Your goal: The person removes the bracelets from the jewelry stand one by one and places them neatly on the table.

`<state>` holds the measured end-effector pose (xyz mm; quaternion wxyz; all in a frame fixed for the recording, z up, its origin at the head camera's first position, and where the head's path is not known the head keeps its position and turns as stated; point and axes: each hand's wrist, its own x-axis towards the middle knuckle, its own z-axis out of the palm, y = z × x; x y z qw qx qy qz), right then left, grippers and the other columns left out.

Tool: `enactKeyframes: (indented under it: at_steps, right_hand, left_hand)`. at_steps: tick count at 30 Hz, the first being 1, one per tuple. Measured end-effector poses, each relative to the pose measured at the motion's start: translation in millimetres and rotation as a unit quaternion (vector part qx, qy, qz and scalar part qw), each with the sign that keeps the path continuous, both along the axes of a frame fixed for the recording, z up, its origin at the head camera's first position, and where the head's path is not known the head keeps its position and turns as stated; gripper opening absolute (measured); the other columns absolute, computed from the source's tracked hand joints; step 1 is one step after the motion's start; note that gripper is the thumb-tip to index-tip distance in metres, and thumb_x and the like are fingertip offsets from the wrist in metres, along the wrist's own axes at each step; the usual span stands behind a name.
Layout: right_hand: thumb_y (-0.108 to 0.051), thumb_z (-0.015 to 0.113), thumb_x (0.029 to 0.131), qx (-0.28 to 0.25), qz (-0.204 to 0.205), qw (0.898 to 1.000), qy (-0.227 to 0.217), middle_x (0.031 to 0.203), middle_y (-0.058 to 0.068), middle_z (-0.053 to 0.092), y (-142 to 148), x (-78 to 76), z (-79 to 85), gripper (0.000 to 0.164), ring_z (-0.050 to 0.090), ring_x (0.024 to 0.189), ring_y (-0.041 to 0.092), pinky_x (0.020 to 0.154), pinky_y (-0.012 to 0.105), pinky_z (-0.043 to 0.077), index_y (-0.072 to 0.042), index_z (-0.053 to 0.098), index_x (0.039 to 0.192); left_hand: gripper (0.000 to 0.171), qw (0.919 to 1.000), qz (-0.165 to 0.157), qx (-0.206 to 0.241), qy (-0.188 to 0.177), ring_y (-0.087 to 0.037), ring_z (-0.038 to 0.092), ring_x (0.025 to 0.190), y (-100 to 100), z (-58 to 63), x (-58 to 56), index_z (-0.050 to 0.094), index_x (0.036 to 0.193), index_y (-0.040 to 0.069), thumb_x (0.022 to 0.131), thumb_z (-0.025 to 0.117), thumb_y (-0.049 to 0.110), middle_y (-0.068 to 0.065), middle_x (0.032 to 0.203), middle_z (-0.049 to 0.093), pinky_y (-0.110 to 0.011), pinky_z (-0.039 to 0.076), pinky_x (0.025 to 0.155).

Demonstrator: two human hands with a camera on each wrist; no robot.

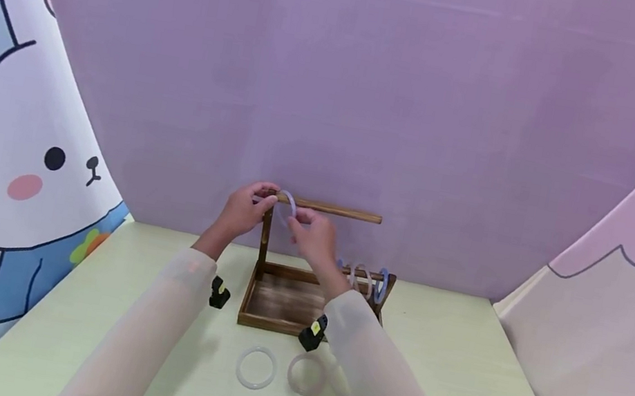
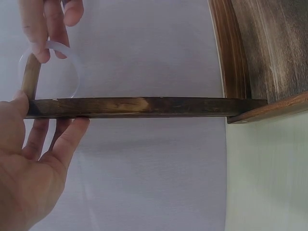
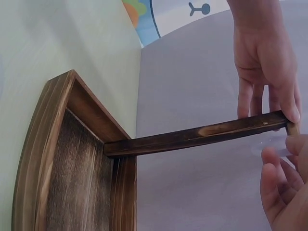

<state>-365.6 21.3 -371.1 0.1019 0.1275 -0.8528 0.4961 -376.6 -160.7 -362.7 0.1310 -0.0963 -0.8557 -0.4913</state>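
Note:
A dark wooden jewellery stand has a post (image 1: 264, 238), a long upper bar (image 1: 346, 213) and a tray base (image 1: 271, 324). My left hand (image 1: 244, 210) grips the corner where post and bar meet, thumb on one side and fingers on the other, as the left wrist view shows. Between thumb and fingers of my right hand (image 1: 316, 236) is a translucent pale bangle (image 1: 294, 204), which loops around the upper bar close to that corner. In the right wrist view, much of this bangle (image 3: 265, 148) is faint or hidden by fingers.
Several bangles, among them a blue one (image 1: 381, 286), hang on the stand's lower bar at the right. On the table in front lie a clear bangle (image 1: 253, 385), a pinkish bangle (image 1: 304, 393) and a faint one partly behind the right sleeve. A purple cloth (image 1: 428, 139) rises behind.

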Motion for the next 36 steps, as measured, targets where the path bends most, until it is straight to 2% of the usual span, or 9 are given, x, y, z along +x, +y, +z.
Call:
enactKeyframes:
  at_steps: [10, 15, 23, 36]
  right_hand:
    - [-0.025, 0.071, 0.098, -0.009, 0.007, 1.000, 0.009, 0.105, 0.004, 0.078, -1.1, -1.0, 0.0, 0.026, 0.075, 0.069, 0.022, 0.050, 0.026, 0.053, -0.012, 0.075, 0.120]
    - [-0.028, 0.071, 0.098, -0.002, 0.006, 1.000, 0.018, 0.104, 0.002, 0.079, -0.3, 0.1, 0.7, 0.025, 0.073, 0.066, 0.015, 0.053, 0.025, 0.055, -0.015, 0.077, 0.118]
    - [-0.027, 0.071, 0.098, -0.009, 0.006, 1.000, 0.020, 0.103, 0.001, 0.079, -0.5, 2.6, 5.1, 0.025, 0.070, 0.061, 0.009, 0.050, 0.025, 0.052, -0.015, 0.077, 0.118]
    - [-0.026, 0.073, 0.096, -0.048, 0.007, 0.999, 0.017, 0.101, 0.004, 0.079, 1.4, 5.5, 9.0, 0.026, 0.069, 0.058, 0.010, 0.046, 0.024, 0.051, -0.011, 0.077, 0.117]
  left_hand:
    - [0.030, 1.0000, 0.000, 0.000, 0.001, -0.033, 0.065, 0.116, 3.9, 1.0, 2.5, 0.062, 0.132, 0.016, 0.107, 0.055, 0.030, -0.016, 0.131, 0.061, -0.047, 0.062, 0.086]
    - [0.030, 1.0000, -0.001, -0.002, 0.007, -0.034, 0.065, 0.116, 4.9, 1.0, 2.8, 0.062, 0.132, 0.016, 0.107, 0.054, 0.030, -0.016, 0.131, 0.062, -0.047, 0.062, 0.085]
    - [0.031, 0.9999, -0.003, -0.003, 0.010, -0.034, 0.065, 0.117, 5.0, -0.4, 0.5, 0.062, 0.134, 0.017, 0.107, 0.054, 0.030, -0.015, 0.131, 0.062, -0.048, 0.061, 0.086]
    - [0.031, 1.0000, -0.006, 0.003, 0.006, -0.034, 0.065, 0.115, 3.8, 1.3, 3.1, 0.061, 0.134, 0.018, 0.107, 0.054, 0.031, -0.015, 0.131, 0.061, -0.046, 0.062, 0.085]
